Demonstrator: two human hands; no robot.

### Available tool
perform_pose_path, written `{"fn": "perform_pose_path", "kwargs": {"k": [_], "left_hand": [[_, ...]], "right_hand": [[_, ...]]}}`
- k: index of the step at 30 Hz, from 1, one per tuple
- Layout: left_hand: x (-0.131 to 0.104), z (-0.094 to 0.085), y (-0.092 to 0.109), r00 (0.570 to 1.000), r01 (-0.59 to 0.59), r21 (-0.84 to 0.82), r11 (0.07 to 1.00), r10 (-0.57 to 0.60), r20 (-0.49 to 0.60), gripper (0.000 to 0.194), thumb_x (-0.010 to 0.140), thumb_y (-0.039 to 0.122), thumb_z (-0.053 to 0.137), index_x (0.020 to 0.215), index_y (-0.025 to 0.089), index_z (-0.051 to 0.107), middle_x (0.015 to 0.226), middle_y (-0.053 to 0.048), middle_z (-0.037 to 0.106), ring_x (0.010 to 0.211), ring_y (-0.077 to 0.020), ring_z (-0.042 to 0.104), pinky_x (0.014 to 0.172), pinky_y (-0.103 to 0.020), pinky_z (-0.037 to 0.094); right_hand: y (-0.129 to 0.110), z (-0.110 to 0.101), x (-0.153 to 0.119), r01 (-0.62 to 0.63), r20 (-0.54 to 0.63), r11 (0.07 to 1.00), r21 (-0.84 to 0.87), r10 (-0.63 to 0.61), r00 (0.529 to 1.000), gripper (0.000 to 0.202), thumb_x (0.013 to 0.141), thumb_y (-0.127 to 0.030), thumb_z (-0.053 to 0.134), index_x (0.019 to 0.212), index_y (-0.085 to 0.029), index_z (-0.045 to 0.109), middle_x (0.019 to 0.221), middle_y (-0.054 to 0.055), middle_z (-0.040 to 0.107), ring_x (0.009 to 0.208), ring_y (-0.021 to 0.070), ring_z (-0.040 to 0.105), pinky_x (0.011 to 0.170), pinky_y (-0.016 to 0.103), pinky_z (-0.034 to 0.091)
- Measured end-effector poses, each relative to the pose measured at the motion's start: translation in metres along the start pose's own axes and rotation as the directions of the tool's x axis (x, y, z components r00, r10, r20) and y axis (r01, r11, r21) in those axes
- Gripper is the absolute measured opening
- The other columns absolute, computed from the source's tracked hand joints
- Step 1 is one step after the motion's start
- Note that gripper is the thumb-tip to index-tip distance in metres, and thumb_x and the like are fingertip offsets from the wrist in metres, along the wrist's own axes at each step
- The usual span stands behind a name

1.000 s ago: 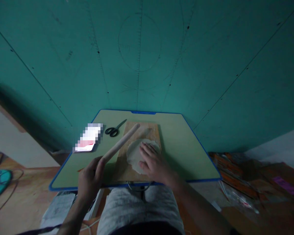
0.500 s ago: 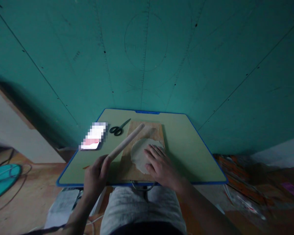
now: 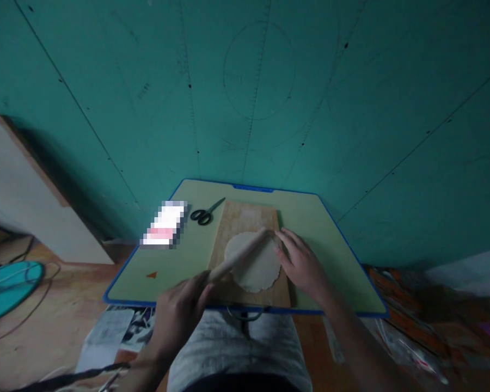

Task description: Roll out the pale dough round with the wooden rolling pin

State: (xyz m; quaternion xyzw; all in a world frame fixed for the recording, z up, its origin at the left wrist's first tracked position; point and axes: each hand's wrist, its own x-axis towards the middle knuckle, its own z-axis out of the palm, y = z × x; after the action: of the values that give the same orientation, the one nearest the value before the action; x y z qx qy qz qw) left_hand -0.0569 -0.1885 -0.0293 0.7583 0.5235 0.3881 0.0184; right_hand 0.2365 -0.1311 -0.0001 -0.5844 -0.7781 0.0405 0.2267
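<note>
Dough sheet (image 3: 261, 269) on wooden board (image 3: 228, 220), lower centre of frame; rolling pin (image 3: 239, 257) slants over it. Risk: uneven pressure from one-ended grip could thin or tear dough; thin rim (already ragged) might stick to pin. Left hand (image 3: 179, 310) closed round pin's near end. Right hand (image 3: 306, 267) half-open, fingers bent beside pin's far end, near dough's right edge; cannot tell if pinching.

Gripping rolling pin (image 3: 240, 255) by near end in left hand (image 3: 183, 306), slanted across flat dough (image 3: 258, 269) on wooden board (image 3: 250, 211). Holding right hand (image 3: 301, 262) at far end, can't confirm contact. Got scissors (image 3: 204, 215), pixelated screen (image 3: 165, 224), orange scrap (image 3: 151, 275) left of board on green tabletop (image 3: 329, 245).
</note>
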Motion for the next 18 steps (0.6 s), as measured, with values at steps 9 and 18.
{"fn": "perform_pose_path", "kwargs": {"k": [9,18], "left_hand": [[-0.016,0.004,0.034,0.990,-0.142,0.013,0.990,0.142,0.021,0.029,0.098,0.033,0.050,0.118,0.019,0.064,0.065,-0.001,0.066,0.054,-0.0134,0.062,0.049,-0.021,0.047],[-0.018,0.026,0.059,0.964,-0.264,0.014,0.964,0.263,0.029,0.040,0.087,0.010,0.048,0.124,0.015,0.062,0.130,-0.017,0.060,0.129,-0.0314,0.049,0.095,-0.046,0.054]], "right_hand": [[-0.032,0.038,0.044,0.089,0.013,0.992,0.095,-0.091,0.996,0.042,0.098,-0.033,0.038,0.133,-0.019,0.058,0.136,0.012,0.059,0.131,0.0242,0.049,0.111,0.043,0.038],[-0.045,0.054,0.083,0.169,-0.001,0.975,0.147,-0.170,0.985,0.034,0.093,-0.030,0.048,0.119,-0.019,0.064,0.128,0.012,0.063,0.125,0.0249,0.052,0.110,0.042,0.037]]}}
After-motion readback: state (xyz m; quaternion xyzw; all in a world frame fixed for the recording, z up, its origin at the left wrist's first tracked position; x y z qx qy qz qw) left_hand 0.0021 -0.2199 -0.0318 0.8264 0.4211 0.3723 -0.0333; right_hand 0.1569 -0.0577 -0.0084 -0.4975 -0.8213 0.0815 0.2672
